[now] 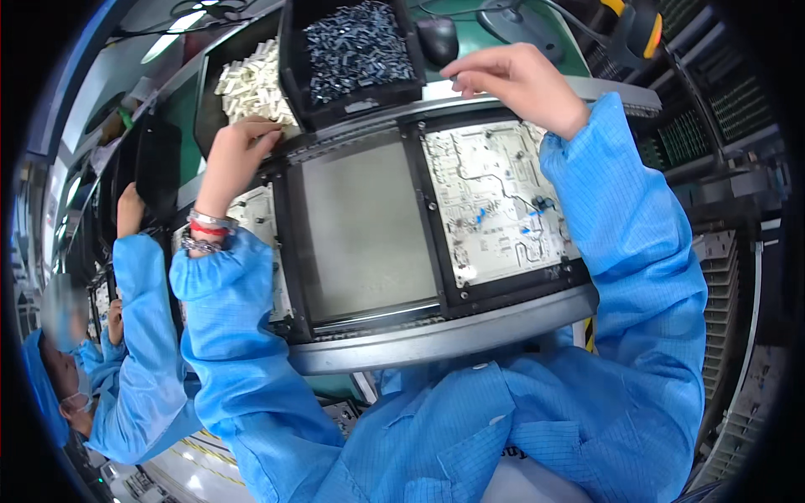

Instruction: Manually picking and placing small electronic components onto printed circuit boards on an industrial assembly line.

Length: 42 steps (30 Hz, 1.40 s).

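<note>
The smock [453, 411] is bright blue, ruled with a fine darker grid; a bracelet [207, 227] on the left wrist shows red. The small pieces [253, 84] in the left bin are creamy white, those in the right, black bin [360, 106] dark slate blue. The circuit board [495, 210] is white with dark lines and vivid blue spots, the panel [360, 226] beside it grey-green, the rail [453, 333] silver, the counter [573, 57] deep green.

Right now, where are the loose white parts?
In the head view, the white parts lie heaped in a dark bin at upper left, just beyond the left hand and left of the bin of dark parts.
</note>
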### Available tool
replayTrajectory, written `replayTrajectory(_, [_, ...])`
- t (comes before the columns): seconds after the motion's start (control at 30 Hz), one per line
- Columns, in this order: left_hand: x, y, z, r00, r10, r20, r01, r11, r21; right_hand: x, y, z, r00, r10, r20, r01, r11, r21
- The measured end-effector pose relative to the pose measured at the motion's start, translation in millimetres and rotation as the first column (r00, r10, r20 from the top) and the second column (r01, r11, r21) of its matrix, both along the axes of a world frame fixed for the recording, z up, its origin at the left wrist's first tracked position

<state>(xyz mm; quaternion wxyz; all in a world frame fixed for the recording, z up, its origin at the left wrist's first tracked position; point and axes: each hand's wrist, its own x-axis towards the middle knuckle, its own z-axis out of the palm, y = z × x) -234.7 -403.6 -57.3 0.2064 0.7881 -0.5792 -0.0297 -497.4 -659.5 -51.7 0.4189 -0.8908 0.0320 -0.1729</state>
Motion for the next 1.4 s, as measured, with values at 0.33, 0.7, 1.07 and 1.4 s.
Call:
replayTrajectory(0.33, [22.9,-5.8,-6.6,0.926,-0.011,-0.377,0.034,0.998,0.053,-65.9,24.1,-43.4,0.999,-0.016,-0.030,0.013,0.996,-0.087])
replayTrajectory(0.7, [0.5,1.5,10.4,0.989,0.036,-0.147,-0.022,0.995,0.093,-82.8,30.9,-65.1,0.988,0.003,-0.155,0.028,0.980,0.198])
replayTrajectory(1.07, [-190.9,-40.6,-6.2,0.453,-0.388,-0.802,0.059,0.911,-0.408,-95.6,43.8,-82.1,0.964,0.265,-0.038,-0.267,0.942,-0.206])
replayTrajectory(1.4, [-199.2,-53.7,-56.1,0.350,-0.220,-0.911,-0.012,0.971,-0.239,-101.8,53.7,-84.4,0.963,0.261,-0.073,-0.270,0.944,-0.190])
